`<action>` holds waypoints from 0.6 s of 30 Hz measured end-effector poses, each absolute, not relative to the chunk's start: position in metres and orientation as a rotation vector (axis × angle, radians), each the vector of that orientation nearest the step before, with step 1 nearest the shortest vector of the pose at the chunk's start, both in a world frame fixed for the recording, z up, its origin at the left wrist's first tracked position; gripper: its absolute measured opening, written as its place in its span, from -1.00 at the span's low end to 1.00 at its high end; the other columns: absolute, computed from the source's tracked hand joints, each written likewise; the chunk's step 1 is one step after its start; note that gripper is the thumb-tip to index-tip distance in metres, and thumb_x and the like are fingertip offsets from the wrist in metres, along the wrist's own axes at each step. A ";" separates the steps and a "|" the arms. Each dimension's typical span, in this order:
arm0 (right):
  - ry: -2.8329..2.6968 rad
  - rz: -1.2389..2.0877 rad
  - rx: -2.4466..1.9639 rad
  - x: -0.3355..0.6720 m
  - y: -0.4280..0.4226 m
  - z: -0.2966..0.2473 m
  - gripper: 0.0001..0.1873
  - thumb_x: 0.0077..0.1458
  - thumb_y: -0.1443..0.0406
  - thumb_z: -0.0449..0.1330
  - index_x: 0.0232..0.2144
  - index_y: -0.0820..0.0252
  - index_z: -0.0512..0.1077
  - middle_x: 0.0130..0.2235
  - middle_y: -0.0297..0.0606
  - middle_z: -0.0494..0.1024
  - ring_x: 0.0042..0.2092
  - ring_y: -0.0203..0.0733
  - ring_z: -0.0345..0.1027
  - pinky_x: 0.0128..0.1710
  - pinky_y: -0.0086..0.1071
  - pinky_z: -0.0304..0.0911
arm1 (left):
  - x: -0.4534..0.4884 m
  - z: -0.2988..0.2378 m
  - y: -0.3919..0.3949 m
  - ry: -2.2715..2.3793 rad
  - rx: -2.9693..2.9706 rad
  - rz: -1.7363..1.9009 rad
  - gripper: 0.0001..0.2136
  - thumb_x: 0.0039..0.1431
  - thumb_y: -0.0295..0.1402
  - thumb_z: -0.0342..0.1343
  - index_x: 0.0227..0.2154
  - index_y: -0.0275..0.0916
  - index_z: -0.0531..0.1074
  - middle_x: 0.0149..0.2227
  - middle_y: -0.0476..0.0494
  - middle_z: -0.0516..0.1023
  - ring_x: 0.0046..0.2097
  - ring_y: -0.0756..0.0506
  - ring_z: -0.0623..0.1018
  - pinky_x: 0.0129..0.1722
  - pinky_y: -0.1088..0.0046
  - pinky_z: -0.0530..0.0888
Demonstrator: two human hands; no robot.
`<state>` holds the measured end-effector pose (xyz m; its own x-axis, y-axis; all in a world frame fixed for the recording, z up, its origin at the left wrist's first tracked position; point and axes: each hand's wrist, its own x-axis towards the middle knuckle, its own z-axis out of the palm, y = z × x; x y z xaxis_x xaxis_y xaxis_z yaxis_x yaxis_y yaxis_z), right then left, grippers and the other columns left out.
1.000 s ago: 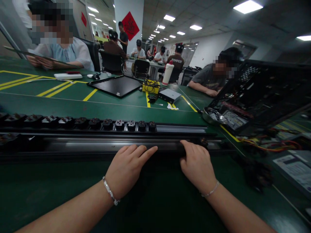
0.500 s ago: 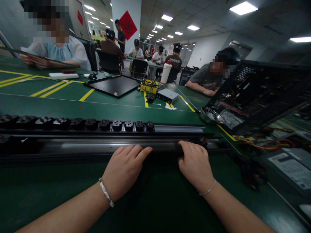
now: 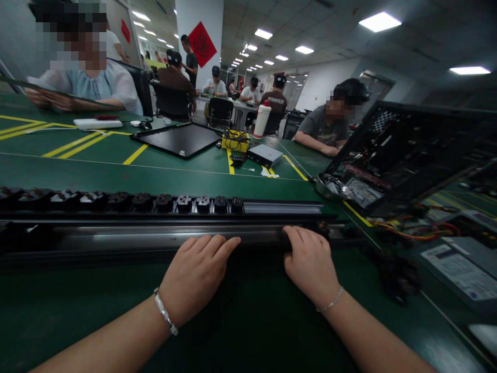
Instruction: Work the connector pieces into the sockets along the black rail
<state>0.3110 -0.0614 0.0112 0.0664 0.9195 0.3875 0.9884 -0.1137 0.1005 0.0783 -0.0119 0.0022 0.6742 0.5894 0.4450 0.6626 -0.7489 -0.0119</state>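
Observation:
A long black metal channel [image 3: 128,237] with a shiny inner face lies across the green table in front of me. My left hand [image 3: 198,272] is closed over its near edge, fingers curled inward and thumb pointing right. Farther right along the same edge, my right hand [image 3: 310,264] is also closed on the channel, its fingertips hidden beyond the rim. A dark plug-like piece [image 3: 323,227] shows just past the right hand's fingers. Parallel behind is a second channel [image 3: 283,208], where several black plugs [image 3: 163,202] stand in a row with metal pins upward.
To the right are an open computer case [image 3: 411,155], a metal bowl [image 3: 330,186], coloured wires and a grey power supply [image 3: 462,267]. A black panel [image 3: 180,139], yellow box [image 3: 235,141] and white cup [image 3: 262,122] stand farther back. Co-workers sit around the table.
The view has shifted slightly, so the table items appear a little farther left. Both hands keep their places on the channel. Behind the person at left, someone in white has come into view.

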 end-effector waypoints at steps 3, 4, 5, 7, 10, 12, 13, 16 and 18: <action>-1.952 -0.549 -2.158 0.312 -0.062 0.012 -0.56 -0.09 0.43 0.07 -0.08 0.19 0.32 -0.08 -0.18 0.45 -0.03 -0.09 0.25 0.00 -0.19 0.00 | 0.079 0.002 -0.012 -1.020 -2.716 -0.665 -0.62 0.12 -0.44 -0.01 0.03 -0.13 0.27 -0.20 -0.07 0.48 -0.24 -0.08 0.44 -0.27 0.34 0.31; -1.953 -0.549 -2.159 0.313 -0.062 0.012 -0.56 -0.09 0.43 0.07 -0.08 0.19 0.32 -0.08 -0.18 0.45 -0.04 -0.09 0.25 0.00 -0.19 0.00 | 0.079 0.003 -0.012 -1.017 -2.716 -0.680 -0.62 0.12 -0.44 -0.01 0.03 -0.14 0.28 -0.20 -0.08 0.48 -0.24 -0.08 0.44 -0.27 0.34 0.31; -1.954 -0.548 -2.159 0.313 -0.062 0.012 -0.56 -0.09 0.43 0.07 -0.08 0.19 0.33 -0.08 -0.18 0.45 -0.04 -0.09 0.25 -0.01 -0.18 0.00 | 0.079 0.003 -0.012 -1.013 -2.714 -0.695 -0.62 0.11 -0.44 -0.01 0.03 -0.14 0.28 -0.20 -0.08 0.48 -0.24 -0.08 0.44 -0.27 0.34 0.31; -1.949 -0.542 -2.162 0.313 -0.062 0.013 -0.57 -0.08 0.44 0.06 -0.08 0.19 0.33 -0.07 -0.18 0.45 -0.03 -0.09 0.25 -0.01 -0.19 0.00 | 0.079 0.003 -0.012 -1.006 -2.714 -0.714 -0.63 0.11 -0.44 -0.02 0.02 -0.15 0.29 -0.20 -0.08 0.48 -0.24 -0.08 0.45 -0.27 0.34 0.32; -1.947 -0.529 -2.173 0.313 -0.062 0.013 -0.57 -0.07 0.46 0.04 -0.08 0.20 0.33 -0.07 -0.17 0.45 -0.03 -0.09 0.25 -0.01 -0.19 0.00 | 0.078 0.004 -0.013 -1.013 -2.729 -0.702 -0.62 0.11 -0.44 -0.02 0.03 -0.16 0.28 -0.18 -0.09 0.48 -0.22 -0.09 0.45 -0.26 0.33 0.32; -1.948 -0.527 -2.176 0.313 -0.062 0.013 -0.56 -0.07 0.46 0.04 -0.08 0.20 0.33 -0.07 -0.17 0.45 -0.03 -0.09 0.24 -0.01 -0.19 0.00 | 0.078 0.004 -0.013 -1.017 -2.739 -0.696 -0.61 0.11 -0.44 -0.02 0.03 -0.16 0.28 -0.17 -0.10 0.48 -0.21 -0.09 0.45 -0.25 0.32 0.33; -1.948 -0.529 -2.176 0.313 -0.062 0.012 -0.56 -0.08 0.47 0.04 -0.08 0.20 0.33 -0.07 -0.16 0.45 -0.03 -0.08 0.24 -0.02 -0.19 0.00 | 0.078 0.004 -0.013 -1.015 -2.741 -0.698 -0.61 0.10 -0.44 -0.01 0.03 -0.16 0.28 -0.17 -0.10 0.48 -0.21 -0.09 0.45 -0.26 0.32 0.33; -1.950 -0.536 -2.182 0.313 -0.061 0.012 -0.55 -0.08 0.47 0.05 -0.07 0.20 0.33 -0.07 -0.16 0.45 -0.03 -0.09 0.24 -0.02 -0.20 0.00 | 0.078 0.004 -0.013 -1.003 -2.734 -0.718 -0.62 0.09 -0.44 -0.01 0.02 -0.17 0.29 -0.19 -0.10 0.48 -0.23 -0.09 0.45 -0.27 0.33 0.33; -1.955 -0.539 -2.187 0.313 -0.061 0.012 -0.56 -0.07 0.46 0.04 -0.07 0.20 0.32 -0.07 -0.17 0.45 -0.03 -0.09 0.24 -0.02 -0.20 0.00 | 0.079 0.005 -0.013 -1.004 -2.733 -0.718 -0.62 0.09 -0.45 0.00 0.02 -0.17 0.29 -0.18 -0.10 0.49 -0.23 -0.09 0.45 -0.27 0.32 0.33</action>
<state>0.3134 -0.0612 0.0116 0.0809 0.9267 0.3670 0.9839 -0.1332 0.1193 0.0787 -0.0133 0.0049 0.6629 0.5733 0.4815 0.6413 -0.7667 0.0300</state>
